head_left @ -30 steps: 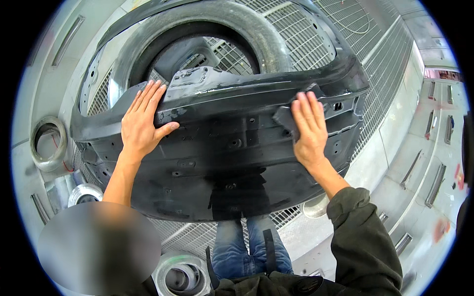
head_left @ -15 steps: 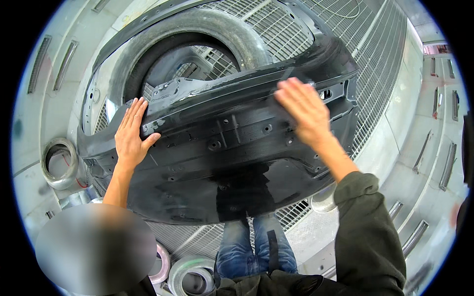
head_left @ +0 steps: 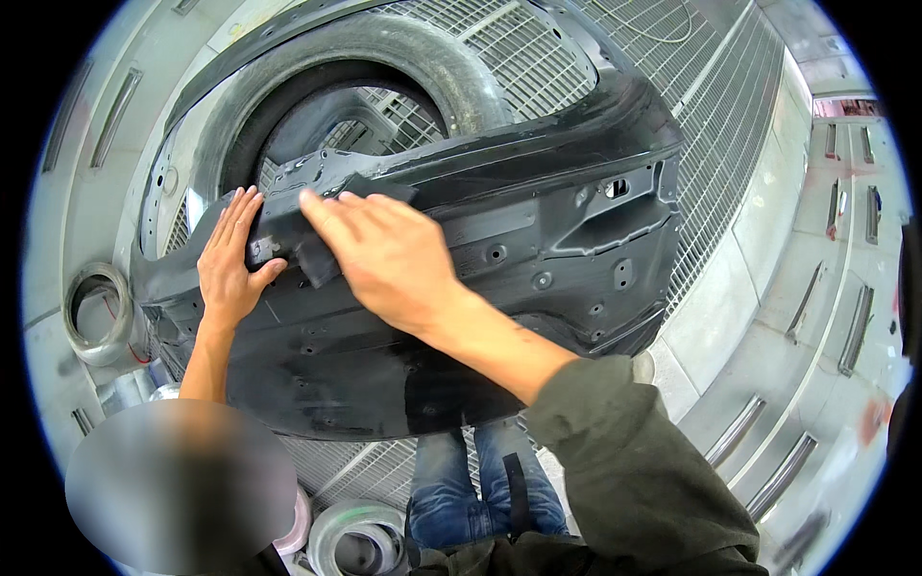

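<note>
A black car tailgate (head_left: 528,230) lies inside face up before me, wet and glossy in places, with holes and recesses across it. My left hand (head_left: 231,254) rests flat on the raised ridge at its left, fingers together and thumb apart. Close beside it, my right hand (head_left: 389,259) presses a dark, thin sheet that looks like sandpaper (head_left: 320,265) onto the same ridge. The sheet's edges stick out on both sides of the hand; the rest is hidden under the palm. Water beads on the metal near my fingertips.
A large tyre (head_left: 447,72) lies under the tailgate's window opening, on a metal floor grating (head_left: 725,106). Rolls of tape or similar rings (head_left: 357,538) are near my legs, and another ring (head_left: 98,312) is at the left. Light walls with slots curve round both sides.
My right hand has swept left along the ridge, from the tailgate's right side to near my left hand. The dark sheet now shows under it. My left hand stays in place on the panel.
</note>
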Action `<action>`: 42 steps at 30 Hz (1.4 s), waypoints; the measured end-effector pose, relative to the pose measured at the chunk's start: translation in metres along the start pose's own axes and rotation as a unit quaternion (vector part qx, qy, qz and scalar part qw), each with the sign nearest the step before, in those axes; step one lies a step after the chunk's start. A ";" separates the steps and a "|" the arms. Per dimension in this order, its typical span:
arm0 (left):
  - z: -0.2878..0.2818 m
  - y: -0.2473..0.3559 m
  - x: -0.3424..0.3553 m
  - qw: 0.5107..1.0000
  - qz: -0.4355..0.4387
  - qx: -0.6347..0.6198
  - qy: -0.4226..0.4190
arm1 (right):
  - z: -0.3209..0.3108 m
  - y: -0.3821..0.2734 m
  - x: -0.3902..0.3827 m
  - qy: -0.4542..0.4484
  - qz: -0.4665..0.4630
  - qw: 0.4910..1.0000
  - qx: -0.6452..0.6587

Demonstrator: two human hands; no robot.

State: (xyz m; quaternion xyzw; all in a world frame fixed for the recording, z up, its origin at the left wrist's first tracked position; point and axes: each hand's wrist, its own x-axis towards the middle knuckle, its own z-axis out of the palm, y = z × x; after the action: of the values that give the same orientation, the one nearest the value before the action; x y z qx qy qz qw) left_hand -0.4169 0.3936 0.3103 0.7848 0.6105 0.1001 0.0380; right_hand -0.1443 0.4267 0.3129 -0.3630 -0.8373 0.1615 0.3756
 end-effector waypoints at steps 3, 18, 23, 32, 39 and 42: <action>0.002 -0.006 -0.005 0.999 0.003 0.035 -0.001 | -0.081 0.020 0.013 0.009 0.139 0.985 0.104; 0.005 -0.005 -0.003 0.999 -0.006 0.044 0.000 | -0.139 0.163 -0.017 -0.148 -0.094 0.981 -0.082; 0.005 -0.004 -0.005 0.999 -0.001 0.038 0.021 | -0.125 0.167 -0.021 -0.108 -0.171 0.973 -0.111; 0.004 -0.010 -0.004 0.999 0.010 0.052 -0.003 | -0.052 0.112 -0.003 -0.063 -0.244 0.963 -0.090; 0.010 -0.007 -0.009 0.999 -0.005 0.051 0.014 | -0.158 0.180 -0.045 -0.085 -0.072 0.980 -0.165; 0.012 -0.007 -0.005 0.998 -0.009 0.051 0.023 | -0.118 0.157 -0.036 -0.077 -0.140 0.975 -0.154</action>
State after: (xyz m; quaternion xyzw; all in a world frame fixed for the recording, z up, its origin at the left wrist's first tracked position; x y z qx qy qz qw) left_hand -0.4227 0.3912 0.2971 0.7778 0.6223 0.0869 -0.0152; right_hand 0.0365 0.5076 0.2884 -0.2823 -0.9211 0.0043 0.2682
